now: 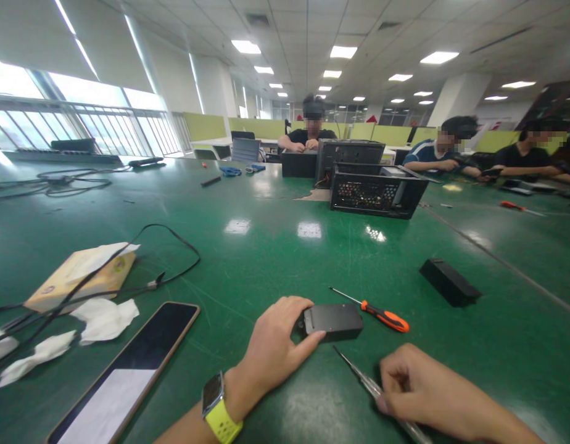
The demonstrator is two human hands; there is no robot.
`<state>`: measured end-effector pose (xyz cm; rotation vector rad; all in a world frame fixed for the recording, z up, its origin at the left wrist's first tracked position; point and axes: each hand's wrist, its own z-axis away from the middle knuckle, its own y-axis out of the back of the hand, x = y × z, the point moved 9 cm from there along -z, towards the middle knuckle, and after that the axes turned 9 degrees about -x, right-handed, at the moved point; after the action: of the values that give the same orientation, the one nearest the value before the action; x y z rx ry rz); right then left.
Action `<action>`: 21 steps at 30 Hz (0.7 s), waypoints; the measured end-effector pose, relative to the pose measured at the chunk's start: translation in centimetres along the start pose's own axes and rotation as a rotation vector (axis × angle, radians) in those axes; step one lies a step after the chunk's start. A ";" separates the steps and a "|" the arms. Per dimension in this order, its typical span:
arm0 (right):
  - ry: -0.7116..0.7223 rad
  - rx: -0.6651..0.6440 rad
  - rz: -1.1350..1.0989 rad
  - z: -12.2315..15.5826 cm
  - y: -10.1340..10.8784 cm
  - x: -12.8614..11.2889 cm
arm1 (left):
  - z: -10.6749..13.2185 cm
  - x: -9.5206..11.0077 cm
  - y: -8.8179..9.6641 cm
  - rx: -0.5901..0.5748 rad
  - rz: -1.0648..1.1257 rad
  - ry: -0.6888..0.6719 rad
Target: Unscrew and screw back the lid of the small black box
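Observation:
My left hand, with a yellow-banded watch on its wrist, grips the left end of a small black rectangular box resting on the green table. Thumb and fingers lie on either side of that end. To the right, my right hand is curled, its thumb and finger on the clear handle of a thin screwdriver. The screwdriver's tip points up and left, just below the box and apart from it. Behind the box lies an orange-and-black screwdriver. Another black box sits farther right.
On the left are a phone, crumpled tissues, a tissue pack and black cables. An open black computer case stands farther back. Several people sit around the table's far side, near blue-handled tools.

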<state>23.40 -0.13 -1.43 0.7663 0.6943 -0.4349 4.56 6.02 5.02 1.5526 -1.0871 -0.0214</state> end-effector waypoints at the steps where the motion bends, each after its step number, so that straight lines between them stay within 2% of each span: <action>1: -0.007 0.022 0.030 0.0 0.2 0.0 | -0.1 -0.1 0.0 -0.006 0.005 0.006; 3: 0.013 0.114 0.092 0.0 1.1 -0.3 | -0.1 -0.2 -0.1 -0.016 0.013 0.015; 7: 0.155 0.485 0.144 0.8 4.0 -1.9 | -0.2 -0.5 -0.2 -0.021 0.023 0.033; 9: 0.244 0.595 0.108 0.8 4.6 -2.6 | -0.2 -0.7 -0.2 -0.028 0.034 0.043; 12: 0.336 0.580 0.081 -0.5 4.4 -3.5 | -0.2 -0.8 -0.4 -0.032 0.051 0.046; 16: 0.436 0.569 0.182 -1.7 3.9 -5.3 | -0.2 -0.7 -0.4 -0.030 0.051 0.022; 19: 0.466 0.597 0.213 -1.0 4.3 -5.7 | -0.1 -0.4 0.1 0.011 0.005 -0.014; 21: 0.451 0.670 0.200 0.0 5.6 -5.0 | 0.1 -0.2 0.7 0.058 -0.035 -0.033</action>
<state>23.22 4.01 4.79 1.5853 0.8895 -0.3102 3.95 6.18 5.44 1.6281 -1.0943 -0.0396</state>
